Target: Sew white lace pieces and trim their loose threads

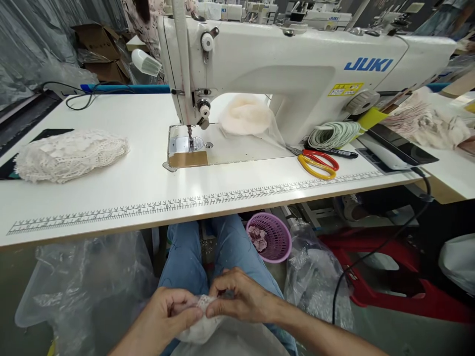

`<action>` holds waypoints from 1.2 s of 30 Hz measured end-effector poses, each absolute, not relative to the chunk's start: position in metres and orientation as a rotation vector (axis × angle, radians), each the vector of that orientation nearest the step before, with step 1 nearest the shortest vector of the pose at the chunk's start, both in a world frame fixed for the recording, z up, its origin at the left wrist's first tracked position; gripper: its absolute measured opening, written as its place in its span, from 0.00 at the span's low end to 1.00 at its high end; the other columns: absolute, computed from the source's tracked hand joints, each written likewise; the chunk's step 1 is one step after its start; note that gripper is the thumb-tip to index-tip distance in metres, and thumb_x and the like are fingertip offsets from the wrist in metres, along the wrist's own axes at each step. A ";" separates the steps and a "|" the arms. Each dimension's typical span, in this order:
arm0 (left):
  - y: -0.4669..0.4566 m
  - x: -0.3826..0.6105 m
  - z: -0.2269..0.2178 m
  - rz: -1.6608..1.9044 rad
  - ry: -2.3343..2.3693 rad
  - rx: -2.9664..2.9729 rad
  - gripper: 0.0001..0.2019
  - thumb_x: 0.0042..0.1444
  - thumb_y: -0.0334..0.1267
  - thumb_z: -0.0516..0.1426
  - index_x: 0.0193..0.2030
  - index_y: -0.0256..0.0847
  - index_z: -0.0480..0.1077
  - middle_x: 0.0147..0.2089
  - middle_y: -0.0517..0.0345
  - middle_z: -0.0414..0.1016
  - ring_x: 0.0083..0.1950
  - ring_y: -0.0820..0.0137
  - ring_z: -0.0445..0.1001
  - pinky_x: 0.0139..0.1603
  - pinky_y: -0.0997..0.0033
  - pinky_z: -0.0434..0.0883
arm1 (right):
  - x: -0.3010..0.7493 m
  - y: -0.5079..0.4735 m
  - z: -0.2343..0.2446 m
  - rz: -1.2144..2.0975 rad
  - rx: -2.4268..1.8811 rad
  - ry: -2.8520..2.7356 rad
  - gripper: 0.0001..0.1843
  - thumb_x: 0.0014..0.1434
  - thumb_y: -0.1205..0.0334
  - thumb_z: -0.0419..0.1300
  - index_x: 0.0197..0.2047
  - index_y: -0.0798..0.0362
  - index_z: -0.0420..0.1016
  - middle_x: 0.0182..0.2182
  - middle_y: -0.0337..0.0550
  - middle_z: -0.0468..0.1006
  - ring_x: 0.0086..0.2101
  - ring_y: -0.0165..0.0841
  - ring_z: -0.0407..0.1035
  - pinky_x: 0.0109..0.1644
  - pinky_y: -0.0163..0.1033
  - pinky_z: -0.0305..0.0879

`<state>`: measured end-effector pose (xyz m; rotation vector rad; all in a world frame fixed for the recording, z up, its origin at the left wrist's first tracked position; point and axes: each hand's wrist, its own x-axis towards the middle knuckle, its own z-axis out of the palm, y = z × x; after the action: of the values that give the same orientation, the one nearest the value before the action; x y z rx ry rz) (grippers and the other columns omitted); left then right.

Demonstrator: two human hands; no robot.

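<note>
Over my lap, my left hand (174,314) pinches a piece of white lace-edged fabric (204,329) between thumb and fingers. My right hand (241,296) grips the same piece from the other side, its thumb and forefinger close to the left fingertips. Part of the fabric is hidden behind the fingers, and a sheer pale cloth spreads below it. Beyond my hands stands a white sewing machine (297,64) on its table (122,198). A pile of white lace (70,155) lies on the table's left side.
Scissors (319,164) with red and yellow handles lie beside a coil of pale green cord (332,135). Cream sheer fabric (245,116) rests under the machine arm. Below the table are a purple basket (272,237), plastic bags (315,277), a red stool (389,267) and a hanging black cable (371,254).
</note>
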<state>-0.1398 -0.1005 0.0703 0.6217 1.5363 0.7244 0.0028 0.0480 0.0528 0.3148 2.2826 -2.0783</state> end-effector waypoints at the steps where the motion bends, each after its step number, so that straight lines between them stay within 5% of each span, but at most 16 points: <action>1: -0.100 -0.140 0.071 0.725 1.537 0.622 0.26 0.48 0.60 0.56 0.28 0.33 0.73 0.20 0.66 0.51 0.24 0.76 0.47 0.24 0.73 0.45 | 0.003 0.048 0.053 -2.089 0.302 2.271 0.24 0.52 0.41 0.60 0.30 0.57 0.78 0.20 0.37 0.70 0.25 0.27 0.64 0.28 0.30 0.57; 10: -0.090 -0.139 0.084 0.673 1.527 0.678 0.15 0.50 0.46 0.56 0.20 0.38 0.63 0.18 0.69 0.47 0.23 0.76 0.45 0.23 0.72 0.43 | 0.005 0.050 0.055 -2.137 0.336 2.165 0.21 0.51 0.44 0.63 0.30 0.57 0.75 0.22 0.36 0.69 0.26 0.27 0.62 0.29 0.30 0.56; 17: -0.086 -0.139 0.089 0.698 1.497 0.686 0.17 0.50 0.40 0.56 0.17 0.42 0.54 0.17 0.71 0.42 0.22 0.77 0.42 0.22 0.72 0.42 | -0.001 0.050 0.064 -2.087 0.386 2.124 0.22 0.46 0.43 0.65 0.30 0.55 0.71 0.24 0.34 0.66 0.28 0.27 0.59 0.30 0.31 0.55; 24: -0.091 -0.148 0.084 0.716 1.448 0.645 0.07 0.47 0.38 0.56 0.23 0.37 0.67 0.19 0.67 0.55 0.24 0.76 0.50 0.24 0.74 0.46 | 0.000 0.060 0.060 -2.235 0.465 1.886 0.21 0.46 0.45 0.67 0.27 0.56 0.69 0.25 0.34 0.66 0.28 0.27 0.57 0.32 0.32 0.54; 36: -0.093 -0.159 0.086 0.807 1.384 0.556 0.04 0.44 0.33 0.59 0.26 0.34 0.72 0.21 0.65 0.66 0.25 0.76 0.58 0.26 0.78 0.52 | -0.010 0.064 0.061 -2.262 0.513 1.697 0.17 0.42 0.53 0.70 0.27 0.58 0.74 0.24 0.36 0.71 0.27 0.26 0.62 0.32 0.32 0.57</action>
<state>-0.1589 -0.0928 0.0857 0.5557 1.3840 0.8065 -0.0104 0.0644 0.0606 0.5132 1.6968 -2.2620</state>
